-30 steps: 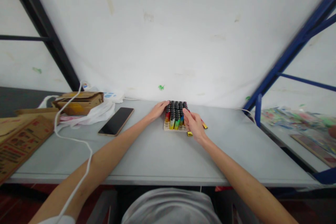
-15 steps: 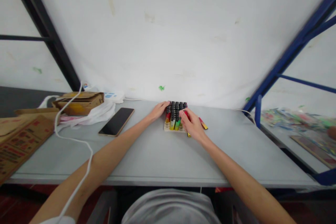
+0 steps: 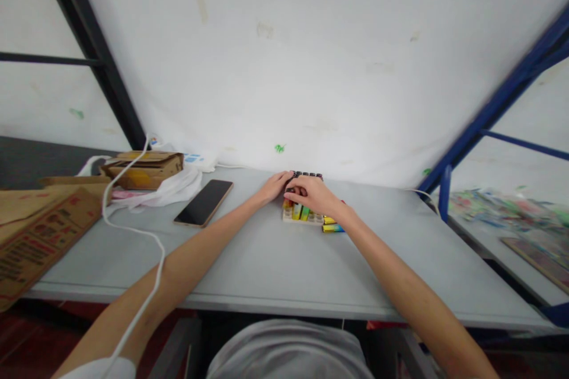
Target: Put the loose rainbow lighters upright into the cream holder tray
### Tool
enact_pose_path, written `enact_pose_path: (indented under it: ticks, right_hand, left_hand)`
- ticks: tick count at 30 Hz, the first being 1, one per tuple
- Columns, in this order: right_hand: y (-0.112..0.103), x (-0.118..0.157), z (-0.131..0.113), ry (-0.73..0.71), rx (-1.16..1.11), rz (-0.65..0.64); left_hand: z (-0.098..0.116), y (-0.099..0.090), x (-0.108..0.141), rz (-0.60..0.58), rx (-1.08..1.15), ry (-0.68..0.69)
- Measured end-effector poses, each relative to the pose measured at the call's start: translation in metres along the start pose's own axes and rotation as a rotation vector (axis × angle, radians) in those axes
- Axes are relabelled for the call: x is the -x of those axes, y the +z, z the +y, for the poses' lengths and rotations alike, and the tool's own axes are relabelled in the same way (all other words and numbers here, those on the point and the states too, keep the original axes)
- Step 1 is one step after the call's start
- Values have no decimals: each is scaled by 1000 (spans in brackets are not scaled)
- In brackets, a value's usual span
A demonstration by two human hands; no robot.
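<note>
Close to the far edge of a grey table, near its middle, a person's two hands meet over a pale tray of upright, lighter-like pieces with colored bodies and black tops. The left hand rests against the tray's far-left side; whether it is clamped there cannot be told. The right hand reaches across the pieces from the right, fingers bent toward the tray's left side and close to the other hand — its grip, if any, is hidden. Round sockets show along the tray's near edge, and loose colored pieces lie just beside its right side, partly hidden by the right wrist.

The work in hand appears to be close fingering among the packed pieces; any further move there would seem to call for a steady tray and a light touch, so that neighboring tops are not knocked.

Toward the table's left edge lie a dark-screened phone, a white plastic bag and cardboard boxes — a white cord hanging in front.
</note>
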State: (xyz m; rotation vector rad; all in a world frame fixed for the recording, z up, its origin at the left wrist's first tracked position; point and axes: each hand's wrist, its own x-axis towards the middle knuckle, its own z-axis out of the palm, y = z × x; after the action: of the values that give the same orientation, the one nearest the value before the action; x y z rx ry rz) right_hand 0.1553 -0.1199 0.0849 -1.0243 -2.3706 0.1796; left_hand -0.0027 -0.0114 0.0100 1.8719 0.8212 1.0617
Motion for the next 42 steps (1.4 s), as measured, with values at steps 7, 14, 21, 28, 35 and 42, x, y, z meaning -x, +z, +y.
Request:
enact_pose_path:
  ticks: [7, 14, 21, 28, 35, 42]
  right_hand:
    - [-1, -6, -3, 63, 146, -30]
    - [-7, -11, -23, 115, 344, -208]
    - [22, -2, -60, 66, 701, -276]
    - [47, 11, -68, 108, 740, -306]
    - [-5, -1, -57, 147, 409, -246]
    - [-35, -13, -28, 10, -57, -265]
  left_hand:
    - [-4, 2, -2, 25, -19, -17]
    - [-7, 1, -2, 5, -24, 21]
    - [-7, 4, -1, 38, 37, -30]
    - [-4, 5, 1, 48, 27, -58]
    - [-5, 3, -2, 23, -16, -52]
    - [-17, 0, -8, 2, 18, -6]
